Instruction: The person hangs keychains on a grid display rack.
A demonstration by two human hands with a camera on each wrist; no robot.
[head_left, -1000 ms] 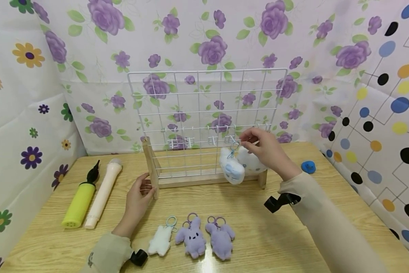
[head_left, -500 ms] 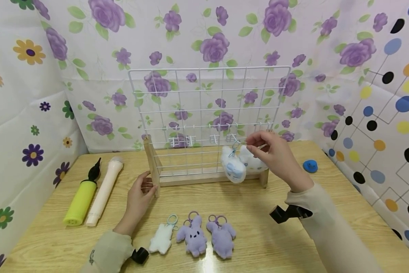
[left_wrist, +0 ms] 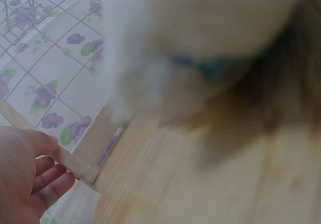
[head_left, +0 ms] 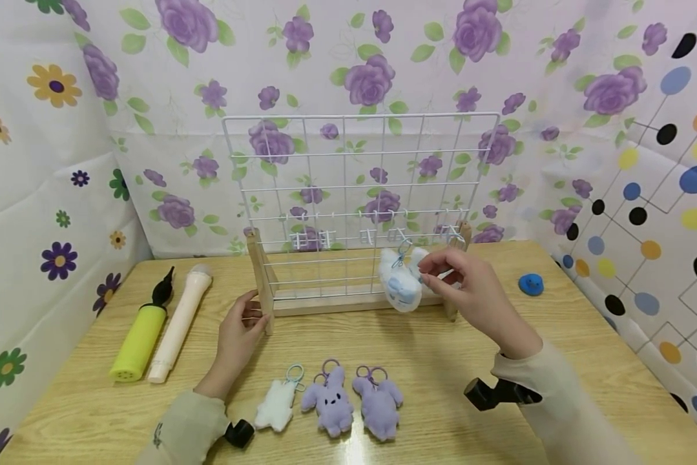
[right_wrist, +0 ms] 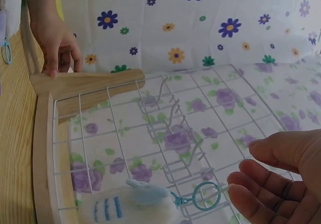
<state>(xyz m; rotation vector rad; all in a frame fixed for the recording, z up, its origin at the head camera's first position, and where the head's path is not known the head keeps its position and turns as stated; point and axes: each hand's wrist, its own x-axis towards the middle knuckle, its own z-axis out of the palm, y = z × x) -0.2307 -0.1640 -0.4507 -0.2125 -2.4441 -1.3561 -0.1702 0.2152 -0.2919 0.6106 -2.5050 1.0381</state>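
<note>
A white wire grid rack (head_left: 348,187) stands on wooden feet. My left hand (head_left: 239,332) grips its left wooden upright (head_left: 261,284); in the left wrist view, the thumb (left_wrist: 42,143) lies on the wood. A white and blue plush keychain (head_left: 400,287) hangs by its blue ring (right_wrist: 206,196) from a hook on the grid. Beside it is my right hand (head_left: 470,287), with thumb and fingers apart and nothing between them. Another white plush (head_left: 419,256) is behind that hand, mostly hidden. In front lie a white plush keychain (head_left: 275,405) and two purple ones, one a purple plush keychain (head_left: 331,407).
Several white hooks (head_left: 310,239) hang along the grid. At the left lie a yellow hand pump (head_left: 141,339) and a pale microphone-shaped tube (head_left: 179,323). A small blue toy (head_left: 531,284) sits at the right. Patterned cloth (head_left: 348,64) surrounds the wooden table (head_left: 429,413).
My right hand has drawn away from the hanging keychain's ring and moved lower and to the right. The keychain stays on its hook. My left hand keeps its grip on the upright.
</note>
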